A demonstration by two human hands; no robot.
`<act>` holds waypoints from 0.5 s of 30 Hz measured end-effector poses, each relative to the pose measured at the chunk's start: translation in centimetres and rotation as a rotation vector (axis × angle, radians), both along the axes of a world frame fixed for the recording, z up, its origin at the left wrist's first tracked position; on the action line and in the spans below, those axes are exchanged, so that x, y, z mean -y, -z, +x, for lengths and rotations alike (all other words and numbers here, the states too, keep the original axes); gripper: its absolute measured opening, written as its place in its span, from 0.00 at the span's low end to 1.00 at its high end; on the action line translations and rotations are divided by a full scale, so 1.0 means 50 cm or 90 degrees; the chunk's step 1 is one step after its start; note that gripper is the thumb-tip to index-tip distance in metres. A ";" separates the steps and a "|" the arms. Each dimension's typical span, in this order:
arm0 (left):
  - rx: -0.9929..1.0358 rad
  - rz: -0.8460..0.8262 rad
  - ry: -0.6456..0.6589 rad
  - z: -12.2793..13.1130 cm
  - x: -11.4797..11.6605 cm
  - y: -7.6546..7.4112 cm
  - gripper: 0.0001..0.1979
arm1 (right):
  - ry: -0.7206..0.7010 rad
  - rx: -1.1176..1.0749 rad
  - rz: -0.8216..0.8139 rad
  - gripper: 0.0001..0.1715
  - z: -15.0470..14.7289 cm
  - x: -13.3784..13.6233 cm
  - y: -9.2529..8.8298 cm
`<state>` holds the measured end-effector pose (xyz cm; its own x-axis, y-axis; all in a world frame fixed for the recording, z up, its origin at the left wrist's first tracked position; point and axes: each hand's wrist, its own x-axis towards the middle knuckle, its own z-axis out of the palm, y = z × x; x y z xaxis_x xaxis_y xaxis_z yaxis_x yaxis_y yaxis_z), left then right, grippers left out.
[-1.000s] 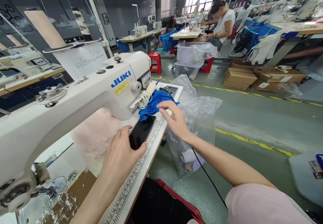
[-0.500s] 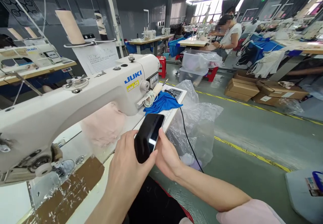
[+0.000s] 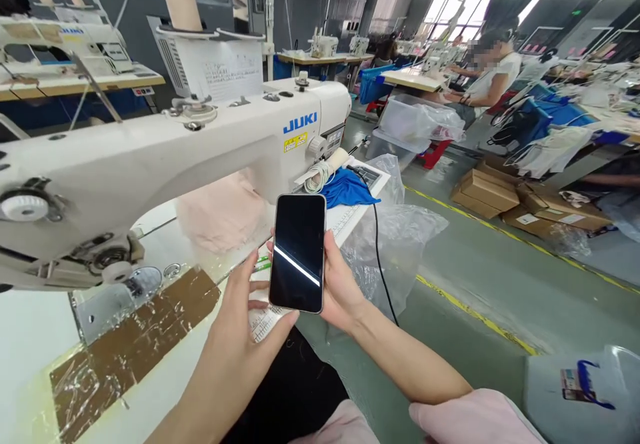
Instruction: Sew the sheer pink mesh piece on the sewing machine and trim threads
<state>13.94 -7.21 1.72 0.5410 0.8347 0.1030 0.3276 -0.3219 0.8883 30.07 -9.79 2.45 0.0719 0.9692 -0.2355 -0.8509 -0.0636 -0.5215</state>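
Note:
A black phone [image 3: 299, 251] with a dark screen stands nearly upright, its glass facing me. My right hand [image 3: 343, 287] grips it from behind and along the right edge. At the phone's left, my left hand [image 3: 250, 324] has its fingers apart, with the thumb near the phone's lower edge; whether it touches is unclear. Behind the hands is a white JUKI sewing machine [image 3: 240, 137], with pale pink cloth [image 3: 223, 211] under its arm. Blue cloth [image 3: 347, 187] and a coil of pale cord [image 3: 317, 177] lie just beyond the phone.
A black cable [image 3: 379, 257] hangs off the table's right end, beside clear plastic bags [image 3: 415, 237]. Cardboard boxes [image 3: 485, 191] and a translucent bin [image 3: 575, 391] stand on the floor at the right. A person [image 3: 495, 77] sits at a farther table.
The phone has turned more upright and faces me more squarely. My left hand has loosened from its side and spread its fingers. The view has shifted, moving the background rightward.

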 end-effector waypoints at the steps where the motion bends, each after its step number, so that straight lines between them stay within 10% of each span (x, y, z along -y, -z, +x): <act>1: 0.017 -0.066 -0.005 -0.008 -0.001 0.004 0.37 | -0.008 0.005 -0.001 0.39 -0.002 0.000 0.002; 15: 0.131 -0.286 0.034 -0.031 -0.004 0.021 0.47 | -0.055 0.028 0.017 0.43 -0.041 -0.020 0.027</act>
<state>12.40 -7.03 0.65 0.5902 0.7928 -0.1519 0.1247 0.0964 0.9875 28.04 -8.78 1.08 -0.0023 0.9780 -0.2085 -0.8188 -0.1215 -0.5611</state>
